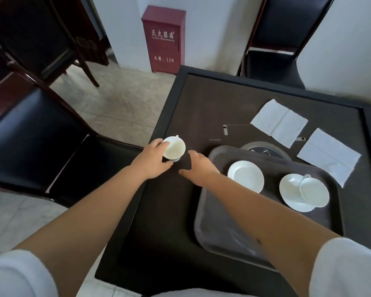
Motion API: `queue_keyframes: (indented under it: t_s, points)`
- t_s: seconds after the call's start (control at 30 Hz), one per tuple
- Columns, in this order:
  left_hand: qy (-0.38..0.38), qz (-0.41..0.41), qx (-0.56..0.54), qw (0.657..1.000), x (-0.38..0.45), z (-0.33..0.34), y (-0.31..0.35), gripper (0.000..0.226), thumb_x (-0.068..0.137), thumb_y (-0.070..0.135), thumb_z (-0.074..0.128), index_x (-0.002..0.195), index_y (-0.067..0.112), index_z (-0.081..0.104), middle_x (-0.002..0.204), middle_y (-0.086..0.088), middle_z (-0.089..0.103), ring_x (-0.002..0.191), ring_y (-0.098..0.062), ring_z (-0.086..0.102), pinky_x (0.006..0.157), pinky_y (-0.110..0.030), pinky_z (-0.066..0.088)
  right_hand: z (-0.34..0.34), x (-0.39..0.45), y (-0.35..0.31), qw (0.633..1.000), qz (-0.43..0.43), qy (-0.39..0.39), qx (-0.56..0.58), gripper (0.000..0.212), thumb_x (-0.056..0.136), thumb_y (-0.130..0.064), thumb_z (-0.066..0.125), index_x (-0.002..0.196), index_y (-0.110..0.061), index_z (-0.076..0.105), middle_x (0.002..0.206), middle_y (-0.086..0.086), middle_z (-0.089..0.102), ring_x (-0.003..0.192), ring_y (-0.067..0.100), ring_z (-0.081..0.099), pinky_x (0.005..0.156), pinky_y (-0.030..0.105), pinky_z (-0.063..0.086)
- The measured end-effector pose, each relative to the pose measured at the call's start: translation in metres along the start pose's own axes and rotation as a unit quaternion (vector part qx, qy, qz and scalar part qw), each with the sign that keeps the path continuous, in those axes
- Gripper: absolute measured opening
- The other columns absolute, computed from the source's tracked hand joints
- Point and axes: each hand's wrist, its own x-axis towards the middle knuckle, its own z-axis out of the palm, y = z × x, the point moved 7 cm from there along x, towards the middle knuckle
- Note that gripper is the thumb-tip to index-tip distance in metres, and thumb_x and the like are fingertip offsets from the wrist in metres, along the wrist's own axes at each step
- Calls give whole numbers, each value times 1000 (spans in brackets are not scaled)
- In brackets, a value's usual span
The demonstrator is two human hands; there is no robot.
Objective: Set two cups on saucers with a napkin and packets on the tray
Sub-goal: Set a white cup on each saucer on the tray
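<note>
Bench (201,108) first: it is big and dark, and the brown tray (227,243) sits on it near you. Two white napkins (280,122) lie past the tray, still off it. On the tray, the right saucer (291,189) already has a cup (314,192), and the left saucer (245,175) is bare. Your left hand (153,159) has its grip around the second cup (175,147), tipped, just left of the tray. Your right hand (198,163) hangs beside it, fingers loose, holding nothing. Next, I think, you carry that cup over and stand it straight on the bare saucer.
</note>
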Motion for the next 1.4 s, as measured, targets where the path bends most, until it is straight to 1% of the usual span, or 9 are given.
queue_keyframes:
  t_s: [0.17,0.27,0.4,0.57,0.77,0.97,1.13,1.2,1.4]
  points:
    - [-71,-16,-59,996,39,9,-17,106,76,36,81,155,19,12,161,-8,17,142,-30,33,111,-49,35,6,34,-1,993,22,12,116,90,78,-36,76,149,-16,24,147,9,41,132,28,42,90,30,35]
    - [-116,-9,-84,990,52,19,-21,116,71,34,86,157,19,9,161,-6,22,143,-25,31,113,-45,33,8,51,-6,991,8,-12,133,103,74,-33,81,152,-16,17,153,8,35,138,27,35,103,34,34]
    - [-113,5,-91,989,61,19,-24,93,65,33,88,142,26,36,136,0,53,120,-22,54,94,-41,47,12,65,-5,990,-6,-10,138,80,69,-31,84,135,-21,40,126,0,56,113,22,55,82,31,43]
    - [-88,-1,-146,985,54,17,-22,68,60,40,90,116,36,51,106,12,63,97,-12,61,79,-37,53,19,65,-3,981,2,-35,193,81,67,-41,84,133,-31,38,112,-8,59,99,16,59,75,31,49]
    - [-59,3,-135,989,33,17,2,89,68,45,87,142,29,41,131,2,57,117,-20,55,96,-44,49,7,37,20,971,-11,-45,233,99,73,-37,81,149,-37,17,121,-11,57,103,5,60,86,25,45]
    - [-69,26,-111,991,13,30,59,97,68,47,85,148,28,33,137,2,52,119,-18,51,88,-32,45,-21,-7,64,965,-5,-33,262,88,74,-33,80,145,-44,30,130,-9,57,103,1,60,92,31,50]
    - [-91,44,-125,987,1,45,107,106,71,41,86,155,26,23,153,-2,40,134,-21,43,97,-30,38,-43,-47,104,961,4,-1,278,87,72,-24,82,144,-40,36,126,-6,62,99,8,67,92,34,52]
    - [-94,52,-127,986,-2,51,128,106,72,38,86,155,25,22,153,-2,40,135,-22,43,96,-28,36,-54,-62,120,963,12,18,267,87,75,-24,81,145,-41,33,127,-10,61,91,1,67,88,26,50]
    - [-84,97,-172,977,-6,65,191,85,70,29,87,143,31,42,137,7,55,120,-16,54,91,-29,46,-80,-98,165,960,35,56,270,72,75,-28,80,133,-35,37,125,-8,58,97,8,64,82,32,52]
